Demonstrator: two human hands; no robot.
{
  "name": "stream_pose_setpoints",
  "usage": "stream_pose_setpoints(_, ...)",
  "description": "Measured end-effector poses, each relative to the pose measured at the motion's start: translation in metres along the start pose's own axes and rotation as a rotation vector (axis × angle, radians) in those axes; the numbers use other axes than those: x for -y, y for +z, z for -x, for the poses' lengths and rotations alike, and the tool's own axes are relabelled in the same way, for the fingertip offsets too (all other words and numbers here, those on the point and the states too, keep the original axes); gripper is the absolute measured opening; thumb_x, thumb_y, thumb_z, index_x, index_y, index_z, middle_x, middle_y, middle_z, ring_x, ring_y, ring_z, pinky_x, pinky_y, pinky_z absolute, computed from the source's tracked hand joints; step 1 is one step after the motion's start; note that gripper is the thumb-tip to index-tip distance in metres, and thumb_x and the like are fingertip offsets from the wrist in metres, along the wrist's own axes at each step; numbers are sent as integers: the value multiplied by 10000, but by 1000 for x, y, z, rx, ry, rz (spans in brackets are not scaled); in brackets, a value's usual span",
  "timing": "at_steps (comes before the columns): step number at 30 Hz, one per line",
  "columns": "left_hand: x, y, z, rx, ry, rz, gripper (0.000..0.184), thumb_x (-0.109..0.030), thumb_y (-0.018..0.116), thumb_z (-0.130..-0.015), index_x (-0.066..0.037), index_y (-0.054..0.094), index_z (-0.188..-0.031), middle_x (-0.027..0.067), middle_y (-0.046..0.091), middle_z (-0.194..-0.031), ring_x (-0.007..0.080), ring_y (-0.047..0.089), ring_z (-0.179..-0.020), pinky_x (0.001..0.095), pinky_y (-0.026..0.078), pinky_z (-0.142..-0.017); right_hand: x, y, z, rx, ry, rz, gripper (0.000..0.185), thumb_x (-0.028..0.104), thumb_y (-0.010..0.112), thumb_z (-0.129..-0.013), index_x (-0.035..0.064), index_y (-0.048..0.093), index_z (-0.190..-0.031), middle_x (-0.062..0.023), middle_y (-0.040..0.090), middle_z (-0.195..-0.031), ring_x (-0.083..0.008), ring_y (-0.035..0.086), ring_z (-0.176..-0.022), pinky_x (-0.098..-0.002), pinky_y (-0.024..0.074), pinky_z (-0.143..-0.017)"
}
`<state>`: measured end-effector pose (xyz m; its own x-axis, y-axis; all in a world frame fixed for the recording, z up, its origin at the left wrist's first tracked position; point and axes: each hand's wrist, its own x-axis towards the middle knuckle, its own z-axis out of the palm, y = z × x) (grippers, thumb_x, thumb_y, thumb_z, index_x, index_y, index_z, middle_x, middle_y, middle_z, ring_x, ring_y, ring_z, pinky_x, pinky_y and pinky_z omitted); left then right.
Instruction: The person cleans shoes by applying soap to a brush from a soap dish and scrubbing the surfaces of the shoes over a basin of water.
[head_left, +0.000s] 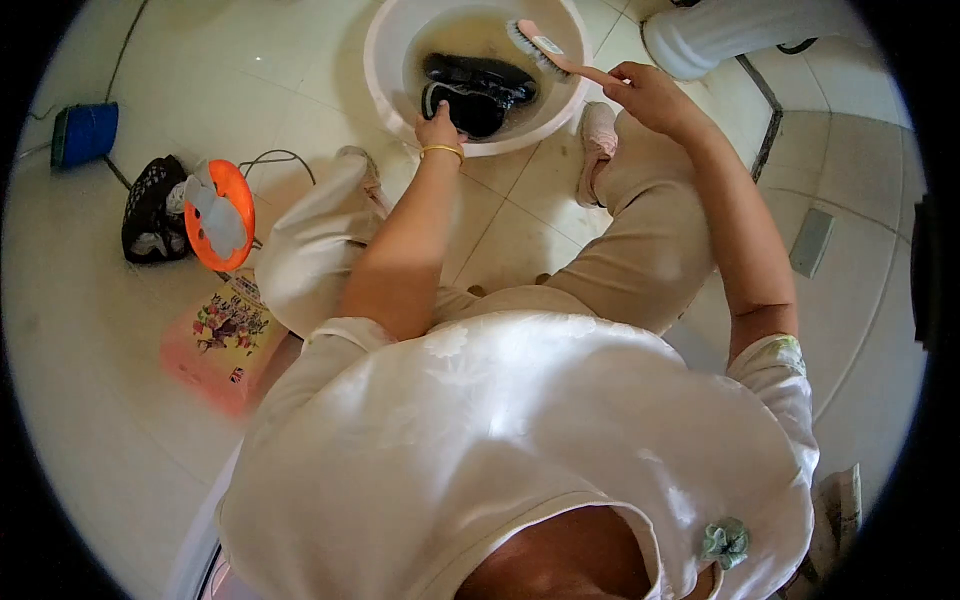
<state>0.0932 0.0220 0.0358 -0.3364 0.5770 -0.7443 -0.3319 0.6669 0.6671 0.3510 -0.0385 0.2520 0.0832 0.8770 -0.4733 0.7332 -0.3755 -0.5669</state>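
A pale plastic basin (378, 75) of murky water stands on the floor in front of me. In it lie two black shoes, one behind the other. My left hand (440, 132), with a yellow bangle at the wrist, grips the nearer black shoe (474, 112) by its near end. The farther black shoe (480, 72) rests in the water, untouched by either hand. My right hand (655, 98) is closed around the pink handle of a scrub brush (552, 52). The brush head is over the basin's far right part, above the water, its bristles apart from the shoes.
My feet in pink shoes (598, 140) flank the basin. To the left are a pink container with a printed label (225, 335), an orange-rimmed plastic object (218, 215), a black patterned bag-like item (153, 212) and a blue block-shaped object (85, 135). A white pedestal (700, 40) stands upper right.
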Motion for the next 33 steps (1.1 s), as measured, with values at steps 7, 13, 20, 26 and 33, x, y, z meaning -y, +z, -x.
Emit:
stream_pose_setpoints(7, 10, -5, 15, 122, 20, 174, 526, -162, 591, -834, -82, 324, -1280, 181, 472, -1189, 389, 555, -939, 545, 528, -598, 1, 5, 5, 80, -50, 141, 349, 267, 544, -852, -16, 571, -1055, -173, 620, -942, -262, 577, -882, -346, 435, -791)
stream_pose_setpoints(13, 17, -7, 26, 13, -122, 241, 472, -130, 569, -842, -104, 346, -1258, 168, 468, -1199, 386, 548, -959, 609, 488, -644, 0, 2, 16, 80, 7, 177, 362, 274, 546, -850, -18, 568, -1062, -193, 611, -987, -285, 573, -926, -356, 431, -809)
stream_pose_setpoints(20, 40, -25, 24, 49, -187, 296, 499, -136, 580, -838, -168, 346, -1278, 150, 440, -1241, 404, 534, -975, 622, 475, -677, -6, 3, 21, 122, 9, 168, 360, 267, 540, -858, -20, 567, -1073, -175, 618, -955, -265, 577, -870, -345, 438, -779)
stream_pose_setpoints(26, 14, -25, 52, 37, -48, 82, 488, -106, 595, -813, -147, 399, -1257, 152, 456, -1225, 387, 528, -974, 570, 493, -690, -7, 15, 25, 168, 29, 48, 384, 280, 524, -877, -41, 558, -1085, -132, 615, -876, -195, 558, -793, -318, 442, -718)
stream_pose_setpoints(33, -6, -12, -7, 171, 154, 99, 401, -34, 591, -797, -80, 462, -1174, 129, 480, -1167, 325, 509, -983, 470, 515, -726, 19, 11, 2, 152, -8, -28, 387, 285, 483, -892, -32, 576, -1094, -192, 626, -943, -244, 591, -842, -335, 457, -758)
